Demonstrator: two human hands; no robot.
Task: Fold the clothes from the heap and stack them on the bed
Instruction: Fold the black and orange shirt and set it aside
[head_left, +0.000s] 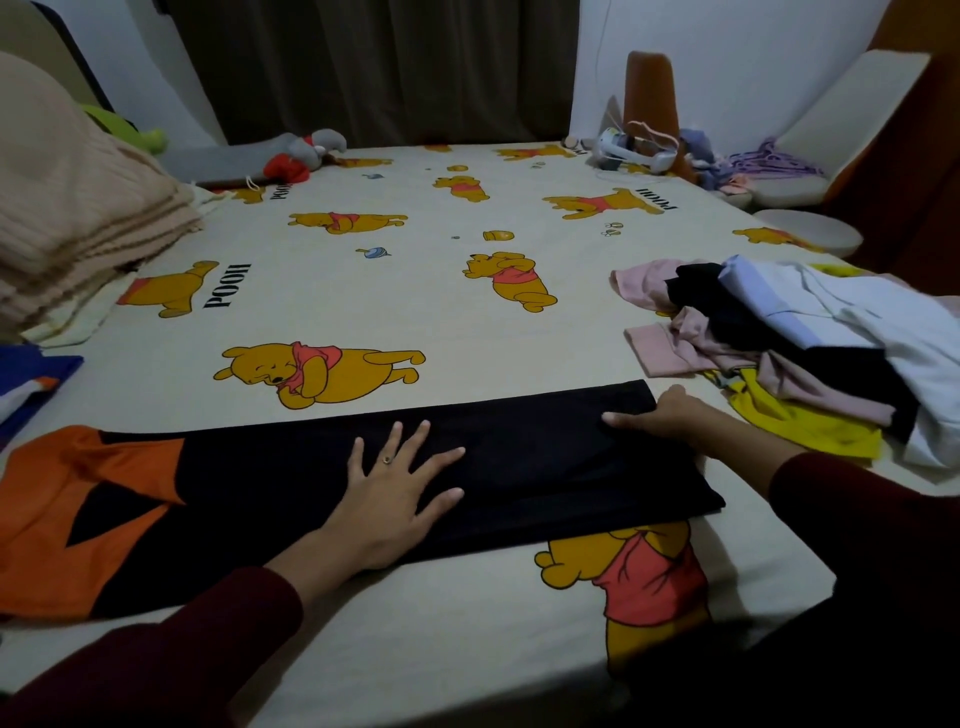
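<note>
- The left hand (390, 491) is pressing flat, fingers spread straight, on the black-and-orange cotton garment (291, 483).
- The right hand (657, 413) is pinching the garment's far right corner.
- The garment is lying folded lengthwise on the cream bear-print bedsheet (363, 291), near the front edge.
- The heap of mixed clothes (810, 343) is sitting just beside it, right.

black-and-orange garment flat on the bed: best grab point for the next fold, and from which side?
Likely the right short edge of the black-and-orange garment, pinched at its two corners, coming from the right. It lies as a long flat band across the bed, so that free end can be carried leftward over the middle. The right hand already sits at the far right corner; the left hand presses flat mid-band as an anchor.
</note>
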